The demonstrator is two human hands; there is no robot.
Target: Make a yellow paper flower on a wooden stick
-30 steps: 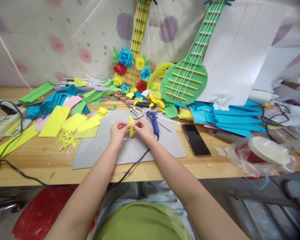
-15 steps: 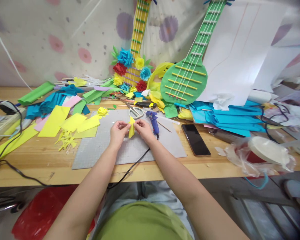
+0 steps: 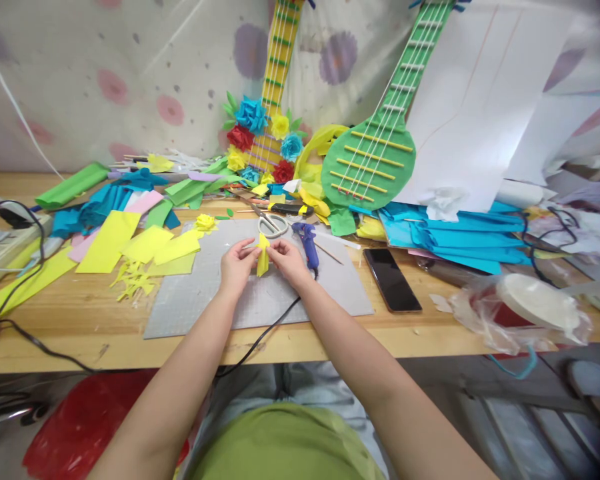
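Note:
Both of my hands pinch a small folded strip of yellow paper (image 3: 263,256) above the grey cutting mat (image 3: 200,300). My left hand (image 3: 236,264) grips its left edge with fingers closed. Fingers pressed together, my right hand (image 3: 289,261) holds the right edge. The strip hangs upright between the two hands. Just right of my right hand a blue glue gun (image 3: 307,243) lies on the mat, its black cord (image 3: 260,333) running toward me. Scissors (image 3: 270,223) lie beyond the hands.
Yellow paper sheets (image 3: 130,245) and cut scraps lie left of the mat. A black phone (image 3: 391,280) rests to the right. Two paper guitars (image 3: 370,153) lean on the wall with paper flowers (image 3: 260,140). Blue paper (image 3: 455,233), cables (image 3: 10,280) and a bagged tape roll (image 3: 530,303) crowd the sides.
Almost nothing moved. The hands stay pinched on the yellow strip, with only tiny finger shifts.

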